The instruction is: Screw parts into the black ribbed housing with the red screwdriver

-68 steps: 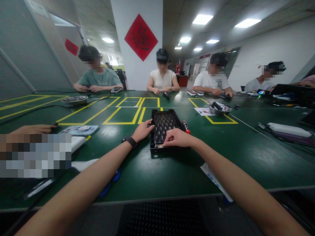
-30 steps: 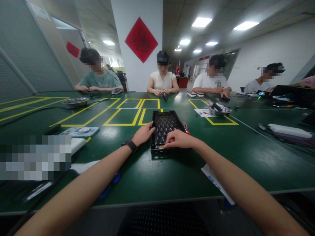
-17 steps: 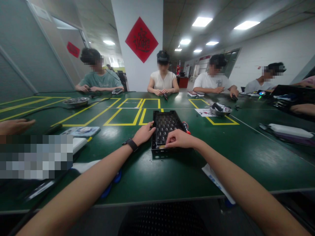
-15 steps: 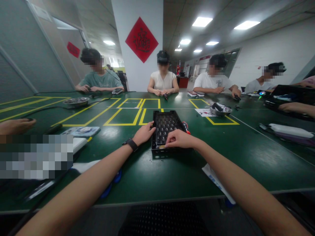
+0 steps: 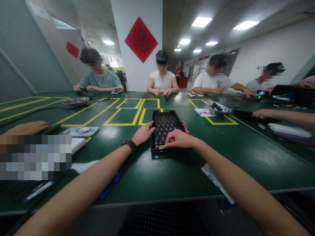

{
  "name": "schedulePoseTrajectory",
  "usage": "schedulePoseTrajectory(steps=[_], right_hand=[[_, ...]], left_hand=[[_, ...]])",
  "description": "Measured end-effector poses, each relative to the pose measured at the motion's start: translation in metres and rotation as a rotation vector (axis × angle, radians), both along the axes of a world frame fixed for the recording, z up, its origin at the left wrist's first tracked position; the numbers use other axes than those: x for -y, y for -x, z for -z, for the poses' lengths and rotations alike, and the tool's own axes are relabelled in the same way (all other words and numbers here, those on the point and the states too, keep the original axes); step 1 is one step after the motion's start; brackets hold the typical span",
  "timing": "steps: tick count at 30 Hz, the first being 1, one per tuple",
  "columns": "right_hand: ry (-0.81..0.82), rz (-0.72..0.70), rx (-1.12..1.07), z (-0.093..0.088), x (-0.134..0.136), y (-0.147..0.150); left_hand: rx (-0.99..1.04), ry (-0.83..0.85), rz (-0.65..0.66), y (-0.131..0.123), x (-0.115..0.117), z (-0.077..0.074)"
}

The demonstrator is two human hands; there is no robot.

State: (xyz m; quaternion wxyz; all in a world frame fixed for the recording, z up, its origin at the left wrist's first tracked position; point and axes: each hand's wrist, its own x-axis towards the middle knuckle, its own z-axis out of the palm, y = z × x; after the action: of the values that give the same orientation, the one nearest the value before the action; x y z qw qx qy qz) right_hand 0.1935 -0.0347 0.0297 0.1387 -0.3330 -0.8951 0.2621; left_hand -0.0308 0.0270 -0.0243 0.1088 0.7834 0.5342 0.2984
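A shallow black rectangular case (image 5: pixel 162 151) lies on the table in front of me, with rows of small shiny metallic shapes inside. My left hand (image 5: pixel 144 133) grips the case's left wall, its fingers at the rim. Over the near end of the case is my right hand (image 5: pixel 181 139), fingertips pinched together just beside a small yellowish strip (image 5: pixel 161 147). What the pinch holds, if anything, is too small to tell. Partly hidden behind the right side of the case is a red and black tool (image 5: pixel 185 127).
Yellow tape outlines mark the green table (image 5: pixel 137 180). A metal bowl (image 5: pixel 75 101) stands far left, another bowl (image 5: pixel 220 111) with dark parts on the right. Blue-handled scissors (image 5: pixel 116 177) lie left of me, a white packet (image 5: pixel 216 182) near the front edge. Several co-workers sit around.
My hands and the case stay nearly in place. At the left a co-worker's hand has come further onto the table; at the right another's hand has moved a dark object inward.
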Motion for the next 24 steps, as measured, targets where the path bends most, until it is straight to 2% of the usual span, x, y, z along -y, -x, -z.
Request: schedulePoseTrajectory(steps=[12,20,24], right_hand=[[0.096,-0.033,0.03,-0.0023,0.0005,-0.0001],[-0.003,0.005,-0.016,0.0003,-0.0014,-0.0016],[0.001,-0.017,-0.005,0.0014,-0.0025,-0.001]], left_hand=[[-0.012,0.0,0.002,-0.0004,0.0005,-0.0013],[-0.007,0.004,-0.008,-0.0005,-0.0004,-0.0005],[-0.001,-0.003,-0.005,-0.0002,-0.0005,0.0]])
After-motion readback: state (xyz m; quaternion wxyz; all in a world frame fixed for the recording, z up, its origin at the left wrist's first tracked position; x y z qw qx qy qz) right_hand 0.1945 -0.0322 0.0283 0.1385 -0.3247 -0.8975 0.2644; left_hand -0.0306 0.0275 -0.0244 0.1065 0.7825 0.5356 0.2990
